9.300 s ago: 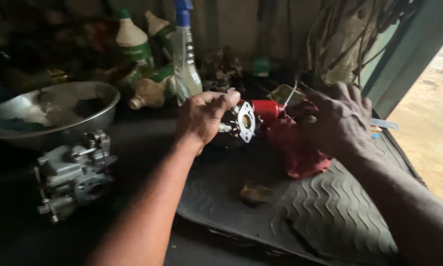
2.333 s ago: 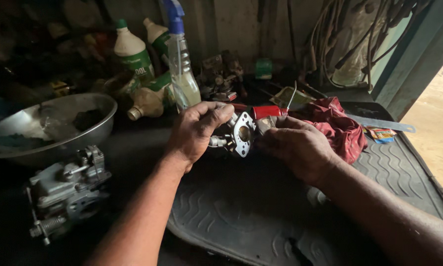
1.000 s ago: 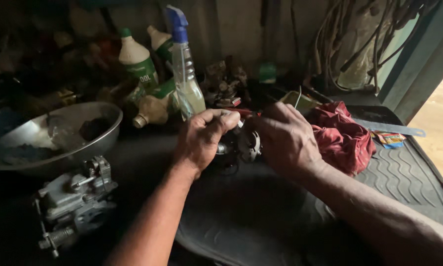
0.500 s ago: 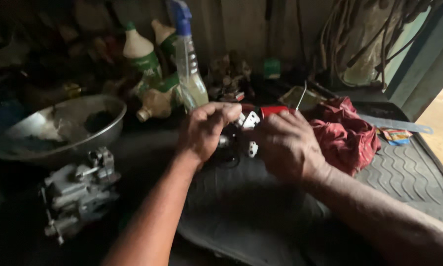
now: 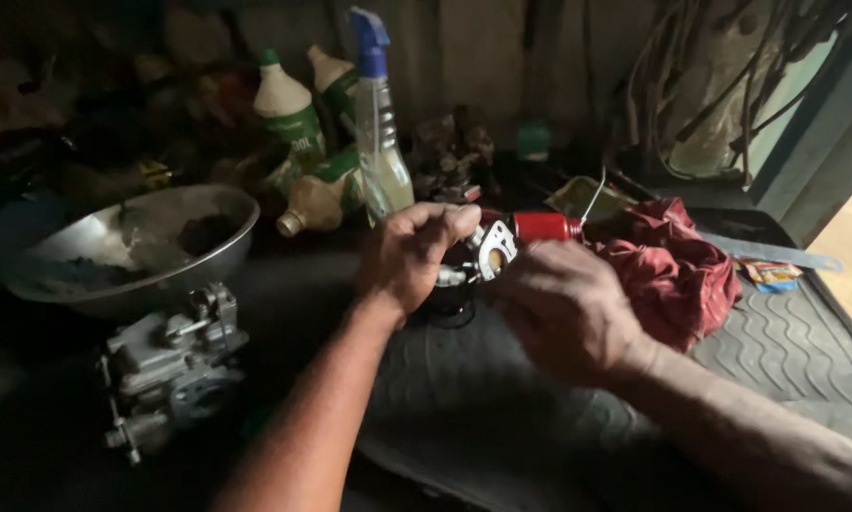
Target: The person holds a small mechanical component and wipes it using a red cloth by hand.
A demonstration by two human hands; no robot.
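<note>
- Head view, centre: small grey cast-metal carburettor part with a pale flat flange and round bore (image 5: 490, 251), held up just above a dark ribbed rubber mat (image 5: 786, 370), between both hands.
- Left hand (image 5: 409, 256): fingers curled shut around the left side of the metal part, fingertips over its top edge.
- Right hand (image 5: 563, 308): closed over the part's right and lower side, back of hand toward camera; fingertips hidden, so exact contact cannot be told.
- Red cylindrical piece (image 5: 546, 227) just behind the part, touching or nearly so; cannot tell whether held.
- Likely handling: rigid, dense for its bulk, probably oily and slippery; thin flange edges and small protruding fittings best spared, firm hold best on the solid body either side of the bore.
- Right of the hands: crumpled dark red cloth (image 5: 672, 270) on the mat, flat metal strip (image 5: 767, 251) beyond it.
- Left: wide shiny steel bowl (image 5: 127, 251) with dark residue; below it a larger grey carburettor body (image 5: 170, 365), well apart from the hands.
- Behind: clear spray bottle with blue trigger head (image 5: 378, 142), green-and-white plastic bottles (image 5: 288, 114), a tan bottle lying on its side (image 5: 317, 201).
</note>
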